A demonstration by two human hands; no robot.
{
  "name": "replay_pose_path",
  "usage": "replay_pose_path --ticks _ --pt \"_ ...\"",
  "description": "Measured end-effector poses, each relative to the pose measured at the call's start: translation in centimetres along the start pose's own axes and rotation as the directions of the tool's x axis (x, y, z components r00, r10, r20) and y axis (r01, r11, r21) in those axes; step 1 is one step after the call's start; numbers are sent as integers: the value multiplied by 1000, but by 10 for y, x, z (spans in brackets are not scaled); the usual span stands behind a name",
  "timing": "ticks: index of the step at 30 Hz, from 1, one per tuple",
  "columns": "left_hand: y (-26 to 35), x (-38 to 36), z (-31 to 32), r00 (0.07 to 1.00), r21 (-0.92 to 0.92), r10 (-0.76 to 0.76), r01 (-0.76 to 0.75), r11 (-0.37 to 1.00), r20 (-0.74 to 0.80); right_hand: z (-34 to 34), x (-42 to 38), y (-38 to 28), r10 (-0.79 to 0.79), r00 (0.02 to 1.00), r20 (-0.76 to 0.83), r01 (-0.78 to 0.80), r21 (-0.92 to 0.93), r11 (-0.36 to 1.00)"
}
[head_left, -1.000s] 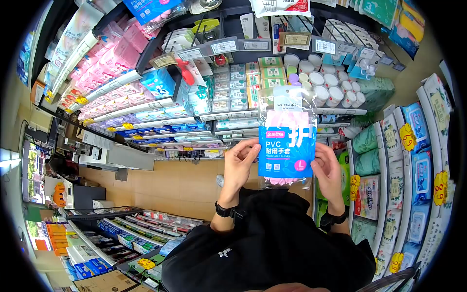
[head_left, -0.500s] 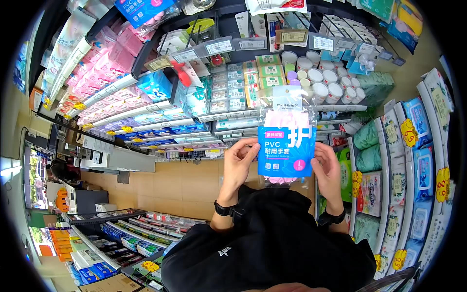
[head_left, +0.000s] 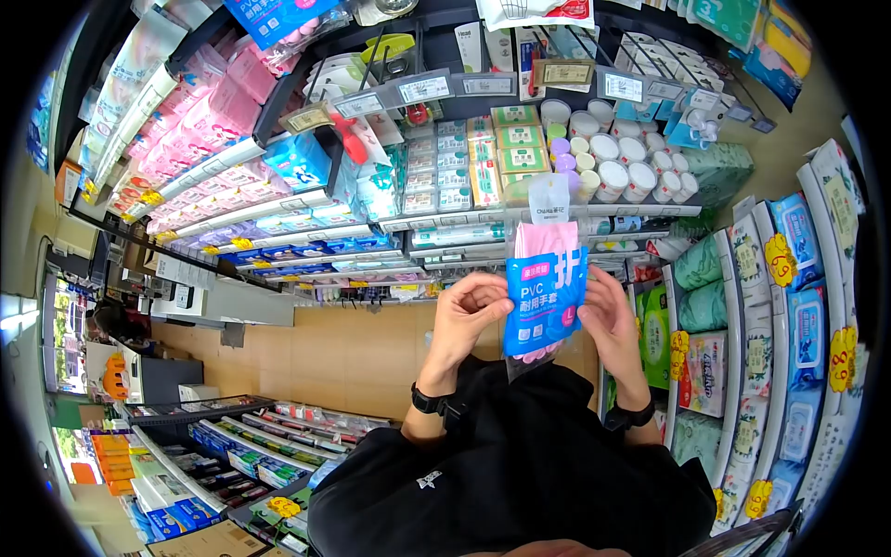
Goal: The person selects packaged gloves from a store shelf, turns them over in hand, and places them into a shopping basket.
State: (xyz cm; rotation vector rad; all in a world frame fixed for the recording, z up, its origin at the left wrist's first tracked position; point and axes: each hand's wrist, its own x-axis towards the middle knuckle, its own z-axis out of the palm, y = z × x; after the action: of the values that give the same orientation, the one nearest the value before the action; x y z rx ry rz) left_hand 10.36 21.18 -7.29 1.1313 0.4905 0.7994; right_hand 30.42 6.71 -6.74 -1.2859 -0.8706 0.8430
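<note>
PVC glove pack (head_left: 540,317): on our side of the white tubs (head_left: 613,174) | long way: runs up toward the tubs, top tipped a bit right | our left hand (head_left: 465,320), our right hand (head_left: 616,325): pinching its two side edges, both just as near

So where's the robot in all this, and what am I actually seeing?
There's no robot here: a person is working with two bare hands. Every picture comes from one camera worn on their head, looking forward and down. The left hand and right hand hold a clear packet with a blue label between them, one at each side; something pink shows inside. Beyond it, a shop shelf bears round, white-lidded tubs. More stocked shelves stand to both sides.
</note>
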Motion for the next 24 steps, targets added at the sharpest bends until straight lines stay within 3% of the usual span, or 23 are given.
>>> replay_pose_path --ticks 3,6,10,16,24 --pt "-5 2 1 992 19 -16 14 1000 123 8 -1 -1 35 999 37 -37 79 996" --pt "-13 5 2 940 53 -179 171 984 290 11 -2 8 66 993 96 -77 119 990" --pt "-17 2 9 892 -14 -244 269 963 380 21 -5 15 91 983 161 -112 129 985" --pt "-31 4 5 869 19 -248 266 964 427 35 -6 23 76 968 238 -116 156 981" --pt "-17 8 9 885 113 -285 262 958 368 42 -2 29 132 957 259 -183 183 966"
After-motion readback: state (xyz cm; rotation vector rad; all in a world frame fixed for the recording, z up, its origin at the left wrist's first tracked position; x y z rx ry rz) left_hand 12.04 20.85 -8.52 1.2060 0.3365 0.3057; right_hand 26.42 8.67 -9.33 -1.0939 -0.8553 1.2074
